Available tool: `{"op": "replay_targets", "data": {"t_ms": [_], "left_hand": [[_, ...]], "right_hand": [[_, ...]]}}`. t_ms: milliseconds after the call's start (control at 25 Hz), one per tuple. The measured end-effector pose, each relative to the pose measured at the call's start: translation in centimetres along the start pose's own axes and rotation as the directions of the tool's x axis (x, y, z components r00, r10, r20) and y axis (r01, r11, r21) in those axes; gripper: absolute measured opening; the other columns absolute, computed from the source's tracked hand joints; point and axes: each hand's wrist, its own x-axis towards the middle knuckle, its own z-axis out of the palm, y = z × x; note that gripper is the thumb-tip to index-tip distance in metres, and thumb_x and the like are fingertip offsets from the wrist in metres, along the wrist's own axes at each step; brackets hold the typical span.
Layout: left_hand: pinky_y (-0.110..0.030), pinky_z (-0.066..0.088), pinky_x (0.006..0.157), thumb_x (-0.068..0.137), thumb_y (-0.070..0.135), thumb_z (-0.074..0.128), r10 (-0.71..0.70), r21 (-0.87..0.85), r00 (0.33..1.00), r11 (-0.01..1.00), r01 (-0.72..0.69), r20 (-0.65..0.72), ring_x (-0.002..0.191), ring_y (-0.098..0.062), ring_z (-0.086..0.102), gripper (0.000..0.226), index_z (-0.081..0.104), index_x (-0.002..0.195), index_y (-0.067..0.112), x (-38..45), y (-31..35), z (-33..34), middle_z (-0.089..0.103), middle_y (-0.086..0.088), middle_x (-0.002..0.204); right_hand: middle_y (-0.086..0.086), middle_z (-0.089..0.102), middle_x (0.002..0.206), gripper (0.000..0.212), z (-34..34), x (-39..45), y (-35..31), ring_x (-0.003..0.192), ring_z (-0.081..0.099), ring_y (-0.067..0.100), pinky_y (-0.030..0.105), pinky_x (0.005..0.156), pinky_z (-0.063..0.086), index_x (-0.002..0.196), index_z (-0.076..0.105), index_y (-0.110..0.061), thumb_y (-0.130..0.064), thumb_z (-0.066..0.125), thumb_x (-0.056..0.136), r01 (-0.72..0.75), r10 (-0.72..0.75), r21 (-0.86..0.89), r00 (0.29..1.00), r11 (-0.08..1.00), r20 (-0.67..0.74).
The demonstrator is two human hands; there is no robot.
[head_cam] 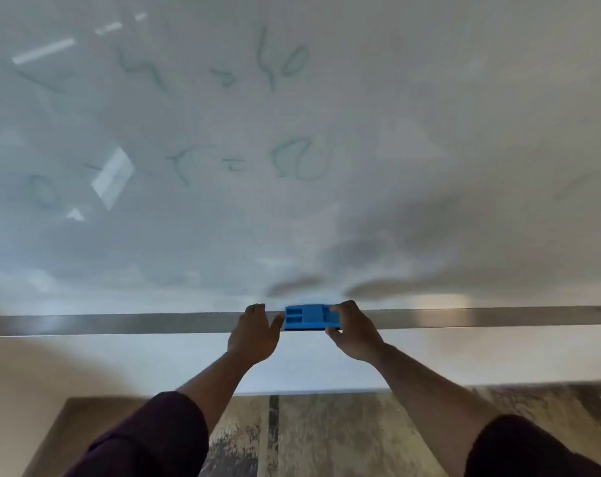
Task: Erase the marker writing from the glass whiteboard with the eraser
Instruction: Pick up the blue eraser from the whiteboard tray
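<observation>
A blue eraser lies on the metal ledge under the glass whiteboard. My right hand grips the eraser's right end, fingers over the top and thumb below. My left hand rests open on the ledge just left of the eraser, its thumb touching the eraser's left edge. Faint green marker writing covers the upper middle of the board, with more marker writing lower down and some at the left.
Bright reflections of lights show on the left of the glass. Below the ledge runs a white wall panel, then a wood-patterned floor. My dark sleeves fill the bottom corners.
</observation>
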Motion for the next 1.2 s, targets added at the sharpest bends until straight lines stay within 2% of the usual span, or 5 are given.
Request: {"op": "replay_targets", "data": {"t_ms": [360, 640, 880, 1080, 1200], "left_hand": [[-0.038, 0.044, 0.109, 0.106, 0.036, 0.052, -0.226, -0.353, 0.967, 0.901, 0.252, 0.113, 0.137, -0.034, 0.051, 0.06, 0.038, 0.155, 0.005, 5.3, 2.8, 5.8, 0.052, -0.017, 0.151], [-0.027, 0.047, 0.079, 0.1, 0.014, 0.06, -0.356, -0.586, 0.92, 0.716, 0.379, 0.16, 0.111, -0.025, 0.057, 0.05, 0.046, 0.147, 0.006, 6.4, 4.3, 6.3, 0.059, -0.01, 0.126], [-0.027, 0.056, 0.064, 0.097, 0.011, 0.067, -0.385, -0.737, 0.916, 0.586, 0.337, 0.113, 0.103, -0.03, 0.067, 0.031, 0.059, 0.127, 0.007, 5.1, 4.6, 4.8, 0.066, -0.017, 0.119], [-0.039, 0.062, 0.082, 0.098, 0.013, 0.066, -0.381, -0.846, 0.924, 0.495, 0.197, -0.008, 0.1, -0.028, 0.068, 0.025, 0.058, 0.121, 0.014, 1.8, 4.4, 1.9, 0.066, -0.015, 0.114], [-0.038, 0.063, 0.079, 0.096, 0.012, 0.07, -0.348, -0.9, 0.934, 0.428, 0.086, -0.076, 0.103, -0.029, 0.071, 0.027, 0.062, 0.121, 0.016, -0.2, 3.9, -1.8, 0.068, -0.012, 0.114]], "right_hand": [[0.004, 0.052, 0.148, 0.063, 2.6, 4.2, 1.2, 0.134, 0.05, 0.022, 0.031, 0.11, 0.044, 0.155, 0.044, -0.021, -0.034, 0.069, 0.099, 0.011, -0.013, 0.021, 0.992, 1.0, 0.122], [0.002, 0.05, 0.147, 0.062, 1.7, 4.4, 1.9, 0.128, 0.058, 0.024, 0.034, 0.107, 0.051, 0.15, 0.046, -0.029, -0.022, 0.075, 0.095, 0.07, -0.074, 0.052, 0.995, 0.996, 0.071], [-0.004, 0.056, 0.142, 0.075, 0.7, 3.4, 1.2, 0.123, 0.061, 0.019, 0.029, 0.1, 0.053, 0.148, 0.048, -0.028, -0.038, 0.086, 0.084, 0.134, -0.13, 0.103, 0.99, 0.986, -0.047], [-0.009, 0.063, 0.122, 0.072, -0.7, 2.5, -2.5, 0.105, 0.066, 0.013, 0.017, 0.084, 0.051, 0.139, 0.061, -0.028, -0.056, 0.085, 0.078, 0.216, -0.21, 0.036, 0.969, 0.976, -0.129], [-0.014, 0.063, 0.105, 0.063, -2.1, 1.5, -5.7, 0.089, 0.063, 0.009, 0.018, 0.071, 0.049, 0.119, 0.069, -0.03, -0.063, 0.086, 0.069, 0.278, -0.269, 0.016, 0.94, 0.96, -0.212]]}}
